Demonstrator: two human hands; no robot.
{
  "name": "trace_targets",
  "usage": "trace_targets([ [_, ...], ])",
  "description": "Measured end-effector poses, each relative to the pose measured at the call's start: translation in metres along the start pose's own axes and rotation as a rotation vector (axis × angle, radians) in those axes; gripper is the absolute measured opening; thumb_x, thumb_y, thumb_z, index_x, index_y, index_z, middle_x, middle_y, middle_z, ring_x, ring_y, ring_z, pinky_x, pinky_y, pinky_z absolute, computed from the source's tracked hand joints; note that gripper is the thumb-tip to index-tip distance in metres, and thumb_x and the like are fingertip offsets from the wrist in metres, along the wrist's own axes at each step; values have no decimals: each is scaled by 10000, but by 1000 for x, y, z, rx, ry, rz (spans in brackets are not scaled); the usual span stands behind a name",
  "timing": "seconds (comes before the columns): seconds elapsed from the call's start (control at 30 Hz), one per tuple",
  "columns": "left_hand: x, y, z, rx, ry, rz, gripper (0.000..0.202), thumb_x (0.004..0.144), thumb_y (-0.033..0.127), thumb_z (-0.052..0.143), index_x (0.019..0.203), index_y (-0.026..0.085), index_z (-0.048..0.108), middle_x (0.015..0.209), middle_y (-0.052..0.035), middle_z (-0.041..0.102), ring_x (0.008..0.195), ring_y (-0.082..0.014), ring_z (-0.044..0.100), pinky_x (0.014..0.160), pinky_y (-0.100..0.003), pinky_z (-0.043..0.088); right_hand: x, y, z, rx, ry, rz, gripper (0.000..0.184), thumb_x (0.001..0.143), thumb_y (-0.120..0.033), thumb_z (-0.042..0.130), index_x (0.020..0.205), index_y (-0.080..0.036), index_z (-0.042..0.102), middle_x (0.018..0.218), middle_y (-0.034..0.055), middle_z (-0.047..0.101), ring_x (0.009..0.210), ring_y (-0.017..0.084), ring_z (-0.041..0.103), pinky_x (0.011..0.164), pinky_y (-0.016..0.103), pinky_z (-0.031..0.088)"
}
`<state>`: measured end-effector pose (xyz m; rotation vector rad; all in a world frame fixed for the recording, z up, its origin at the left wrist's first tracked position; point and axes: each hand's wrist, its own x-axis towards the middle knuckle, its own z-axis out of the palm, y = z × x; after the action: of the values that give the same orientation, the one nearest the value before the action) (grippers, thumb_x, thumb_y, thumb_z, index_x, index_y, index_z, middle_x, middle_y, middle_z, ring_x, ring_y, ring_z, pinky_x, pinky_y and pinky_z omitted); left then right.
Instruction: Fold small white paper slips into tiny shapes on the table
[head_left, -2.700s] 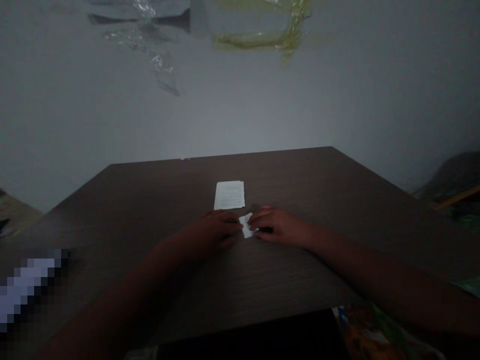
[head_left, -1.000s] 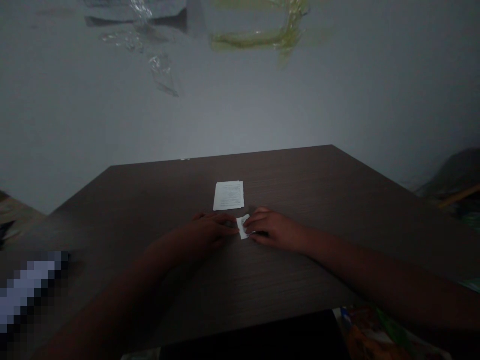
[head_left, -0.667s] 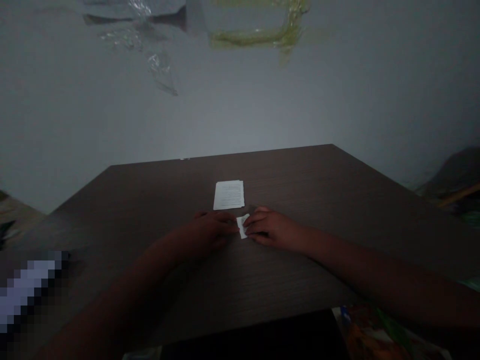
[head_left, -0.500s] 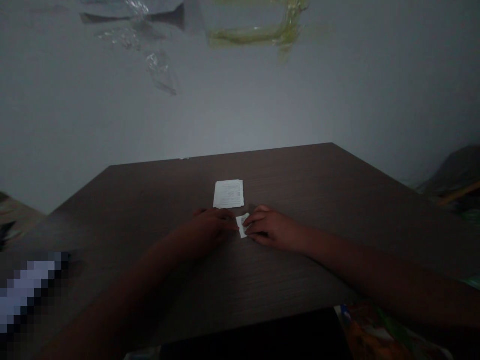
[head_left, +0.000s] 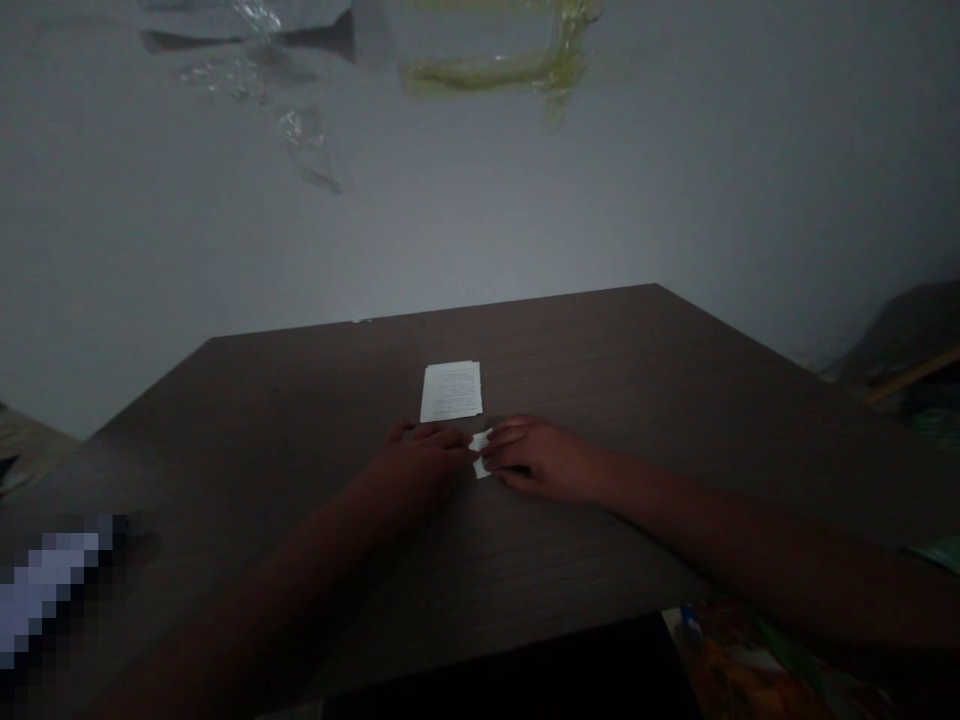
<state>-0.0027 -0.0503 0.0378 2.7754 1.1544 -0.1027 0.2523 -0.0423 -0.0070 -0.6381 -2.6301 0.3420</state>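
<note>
A small piece of white paper (head_left: 481,468) lies on the brown table between my hands, partly covered by fingers. My left hand (head_left: 427,458) comes in from the left, its fingertips pinched at the paper's left edge. From the right, my right hand (head_left: 541,458) has its fingers curved down onto the paper's other side. The dim light hides exactly how each fingertip grips. Just beyond my left hand sits a small stack of white paper sheets (head_left: 451,391) with printed lines.
The wood-grain table (head_left: 585,350) meets a pale wall (head_left: 525,210) with tape on it. A blurred-out rectangular object (head_left: 52,585) is at left. A dark object (head_left: 510,675) and a colourful packet (head_left: 750,660) lie at the near edge.
My left fingers have come further over the small paper, closer to my right fingers, and less of the paper shows. The view has shifted slightly; the stack has stayed put.
</note>
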Motion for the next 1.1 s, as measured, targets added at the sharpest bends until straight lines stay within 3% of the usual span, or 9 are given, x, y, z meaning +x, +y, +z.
trace_targets([
  [0.33, 3, 8, 0, -17, 17, -36, 424, 1001, 75, 570, 1346, 249, 744, 1442, -100, 729, 1386, -345, 653, 1210, -663, 405, -3, 5, -8, 135, 3, 28, 169, 1064, -161, 635, 1109, -184, 797, 1165, 106, 842, 1106, 229, 768, 1065, 438, 592],
  [0.57, 13, 14, 13, -28, 166, -88, 161, 1053, 201, 634, 1091, 225, 788, 1161, -70, 795, 1187, -306, 730, 1193, -616, 424, -6, 3, -13, 155, -2, 29, 187, 1058, -172, 615, 1080, -201, 799, 1064, 81, 834, 998, 213, 760, 956, 386, 603],
  [0.7, 12, 15, 13, -50, 202, -86, 140, 1041, 206, 664, 1103, 218, 789, 1171, -69, 781, 1177, -309, 709, 1167, -605, 424, -5, 8, -7, 130, 68, 111, 195, 1032, -152, 630, 1157, -172, 778, 1116, 103, 807, 1005, 213, 749, 930, 367, 593],
  [1.1, 15, 18, 11, -36, 163, -110, 144, 1031, 211, 682, 1104, 214, 805, 1204, -81, 774, 1202, -344, 708, 1170, -647, 414, 5, 33, 9, 90, 190, 211, 44, 1002, -162, 737, 1008, -200, 759, 1036, 52, 804, 1053, 219, 714, 1021, 406, 523],
])
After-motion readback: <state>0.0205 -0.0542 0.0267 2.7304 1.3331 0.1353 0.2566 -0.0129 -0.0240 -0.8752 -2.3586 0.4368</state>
